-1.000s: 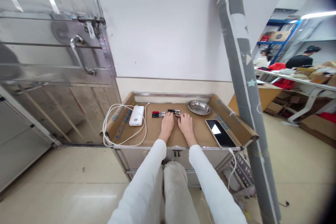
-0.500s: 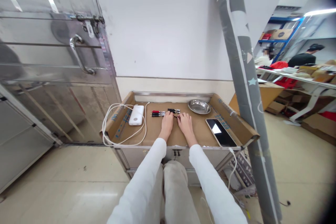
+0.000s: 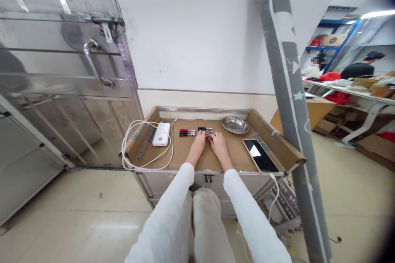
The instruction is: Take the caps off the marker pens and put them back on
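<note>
My left hand (image 3: 198, 143) and my right hand (image 3: 217, 143) meet at their fingertips on the cardboard-lined top of a low metal cart (image 3: 203, 110). The fingers of both are bunched round a small dark object, too small to name. Just beyond the fingertips lie black pen parts (image 3: 205, 129). To their left lie red and black pens (image 3: 187, 132) side by side. Both arms wear white sleeves.
A white power bank (image 3: 161, 134) with a coiled white cable (image 3: 131, 148) sits on the left of the cart. A steel dish (image 3: 235, 125) and a phone (image 3: 260, 155) are on the right. A grey rolled mat (image 3: 286, 90) leans beside it. Two people work at benches far right.
My two hands have drawn closer together, so their fingertips now touch over the small dark object. The view shifted slightly.
</note>
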The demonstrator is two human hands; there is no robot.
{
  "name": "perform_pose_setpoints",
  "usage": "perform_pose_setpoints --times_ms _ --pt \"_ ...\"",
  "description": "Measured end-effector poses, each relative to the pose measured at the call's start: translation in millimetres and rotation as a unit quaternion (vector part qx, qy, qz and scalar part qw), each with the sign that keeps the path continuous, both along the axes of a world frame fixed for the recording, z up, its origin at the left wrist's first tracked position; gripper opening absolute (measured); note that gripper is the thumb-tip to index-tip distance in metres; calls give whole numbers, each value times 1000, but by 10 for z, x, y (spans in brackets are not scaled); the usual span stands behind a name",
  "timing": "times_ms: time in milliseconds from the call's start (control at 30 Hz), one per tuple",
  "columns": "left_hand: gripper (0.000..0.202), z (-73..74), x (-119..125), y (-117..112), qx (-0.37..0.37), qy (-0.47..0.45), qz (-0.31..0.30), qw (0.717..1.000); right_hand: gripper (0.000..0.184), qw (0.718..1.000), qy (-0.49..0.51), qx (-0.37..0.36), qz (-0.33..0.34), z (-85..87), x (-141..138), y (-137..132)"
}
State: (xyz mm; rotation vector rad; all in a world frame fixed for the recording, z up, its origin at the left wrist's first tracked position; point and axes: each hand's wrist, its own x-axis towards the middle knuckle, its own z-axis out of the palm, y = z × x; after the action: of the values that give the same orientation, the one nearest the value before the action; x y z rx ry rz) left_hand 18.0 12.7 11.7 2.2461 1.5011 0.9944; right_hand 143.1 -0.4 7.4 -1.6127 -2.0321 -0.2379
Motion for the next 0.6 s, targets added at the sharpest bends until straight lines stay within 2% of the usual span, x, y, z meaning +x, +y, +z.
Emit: perform_pose_setpoints --times_ms 133,333,467,600 --pt "39 -15 -5 6 18 33 2 999 22 999 38 2 4 -24 10 7" --pt "50 -38 -21 86 34 144 -47 988 28 984 167 34 58 -29 22 5" --pt "45 -30 1 27 52 163 -11 985 29 977 199 47 57 2 20 -20" --pt "26 -36 6 -136 87 185 31 978 30 974 216 51 53 16 23 -16"
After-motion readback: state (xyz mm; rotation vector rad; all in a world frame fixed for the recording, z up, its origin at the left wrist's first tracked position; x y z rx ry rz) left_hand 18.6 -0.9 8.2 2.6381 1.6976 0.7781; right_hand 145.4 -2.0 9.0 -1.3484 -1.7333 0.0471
